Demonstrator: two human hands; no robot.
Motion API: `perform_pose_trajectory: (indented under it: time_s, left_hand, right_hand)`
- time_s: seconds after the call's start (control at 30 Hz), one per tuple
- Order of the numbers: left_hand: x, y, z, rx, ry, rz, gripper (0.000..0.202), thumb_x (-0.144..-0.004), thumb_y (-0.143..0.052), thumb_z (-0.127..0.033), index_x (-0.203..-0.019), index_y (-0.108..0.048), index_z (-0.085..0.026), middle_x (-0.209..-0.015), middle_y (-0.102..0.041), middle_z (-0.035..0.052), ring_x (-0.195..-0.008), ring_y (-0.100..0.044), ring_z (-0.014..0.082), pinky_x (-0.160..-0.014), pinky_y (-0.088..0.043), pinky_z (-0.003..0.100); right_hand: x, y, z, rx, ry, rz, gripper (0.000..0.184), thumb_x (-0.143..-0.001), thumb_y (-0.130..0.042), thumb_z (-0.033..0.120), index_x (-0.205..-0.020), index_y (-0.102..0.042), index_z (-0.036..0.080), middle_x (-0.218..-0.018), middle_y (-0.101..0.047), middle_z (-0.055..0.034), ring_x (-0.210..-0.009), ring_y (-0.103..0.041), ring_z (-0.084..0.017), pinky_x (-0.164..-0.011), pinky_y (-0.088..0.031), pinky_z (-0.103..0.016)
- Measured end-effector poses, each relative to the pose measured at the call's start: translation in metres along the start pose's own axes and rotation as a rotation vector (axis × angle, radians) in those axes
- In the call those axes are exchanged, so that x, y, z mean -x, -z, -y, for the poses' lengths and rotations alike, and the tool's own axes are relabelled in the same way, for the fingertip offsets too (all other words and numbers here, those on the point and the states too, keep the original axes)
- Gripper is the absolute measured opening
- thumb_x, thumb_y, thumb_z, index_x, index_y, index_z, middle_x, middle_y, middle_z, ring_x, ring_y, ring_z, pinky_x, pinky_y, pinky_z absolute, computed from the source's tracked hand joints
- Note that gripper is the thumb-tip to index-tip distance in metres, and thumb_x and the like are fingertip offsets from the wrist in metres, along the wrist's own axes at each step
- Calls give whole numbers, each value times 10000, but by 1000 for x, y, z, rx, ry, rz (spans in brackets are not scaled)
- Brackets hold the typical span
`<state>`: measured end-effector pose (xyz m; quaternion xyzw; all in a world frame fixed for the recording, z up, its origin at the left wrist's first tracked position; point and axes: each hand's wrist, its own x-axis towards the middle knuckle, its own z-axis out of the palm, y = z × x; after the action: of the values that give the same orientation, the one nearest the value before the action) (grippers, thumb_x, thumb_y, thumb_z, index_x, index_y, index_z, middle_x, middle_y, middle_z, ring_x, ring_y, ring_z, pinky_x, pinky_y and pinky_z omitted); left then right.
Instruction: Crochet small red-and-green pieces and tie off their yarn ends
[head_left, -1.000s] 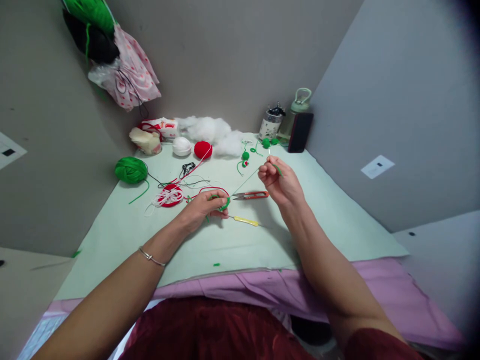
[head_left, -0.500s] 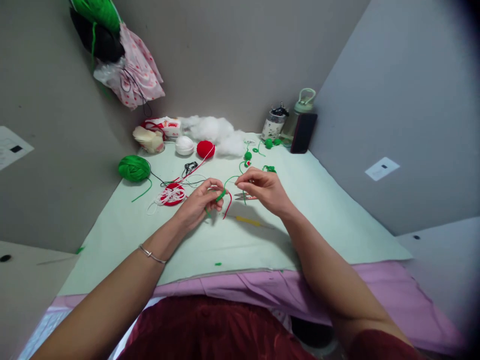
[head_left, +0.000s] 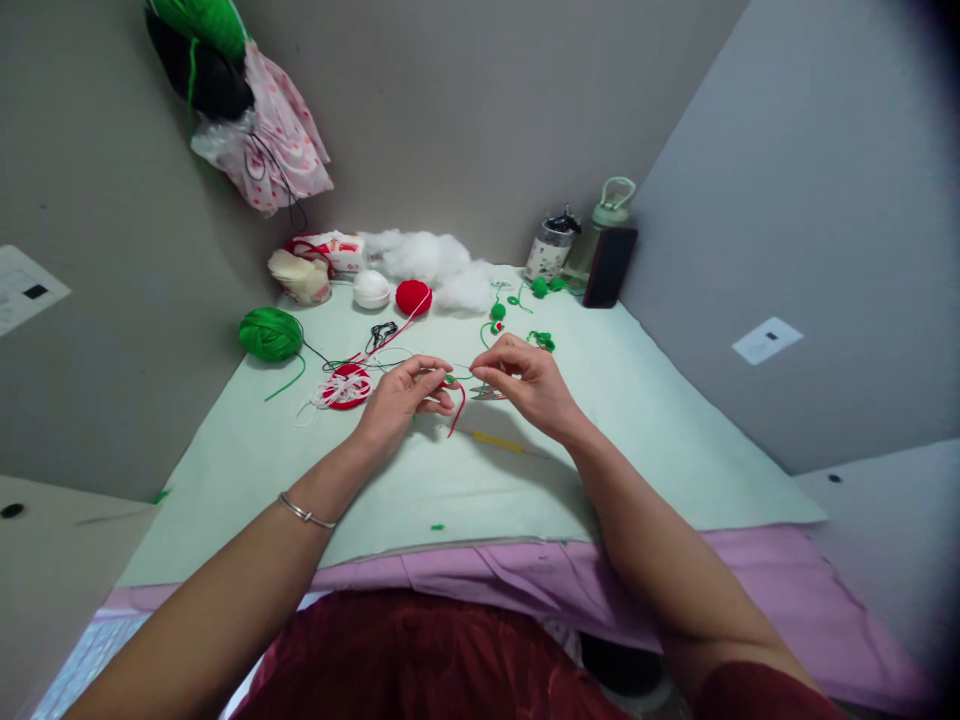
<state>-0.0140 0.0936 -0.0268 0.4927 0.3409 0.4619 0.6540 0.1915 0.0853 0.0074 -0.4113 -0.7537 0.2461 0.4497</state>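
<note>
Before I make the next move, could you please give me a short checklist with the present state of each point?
1. Green piece held in the left hand: ok, it sits at the fingertips of the left hand.
2. Identity of the thin item at the right hand: cannot tell, too fine to make out.
3. Scissors fully in sight: not ok, the right hand partly covers the scissors.
4. Red strand away from the fingers: not ok, the red strand hangs beside the left fingertips.
5. Yellow-handled tool out of both hands: ok, it lies on the table.
</note>
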Motion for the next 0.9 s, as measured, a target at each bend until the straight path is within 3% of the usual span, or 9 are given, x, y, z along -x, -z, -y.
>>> perform_pose_trajectory:
  time_s: [0.17, 0.37, 0.9]
  left_hand:
    - [-3, 5, 1, -3, -21, -34, 298, -765, -813, -310, -995, -685, -169, -899, -724, 17, -779, -703, 123, -840, -576, 279]
    - [-3, 5, -2, 9, -17, -31, 269, -747, -818, -312, -919, -684, -153, -835, -717, 15, -747, -700, 124, -798, -580, 272]
    - [-2, 3, -3, -71, -25, -72, 295, -723, -827, -320, -931, -728, -136, -792, -741, 28, -727, -714, 146, -782, -597, 294]
  right_hand:
    - [0, 0, 2, 63, 13, 23, 101, -919, -650, 223, -890, -745, 209, -746, -550, -8, -693, -497, -143, -634, -391, -296]
    - [3, -1, 2, 118, 36, 74, 119, -931, -633, 223, -924, -752, 217, -772, -550, -5, -645, -491, -123, -622, -392, -285]
    - [7, -5, 2, 275, 111, 107, 133, -922, -618, 135, -911, -740, 188, -775, -554, -1, -623, -487, -98, -596, -350, -244]
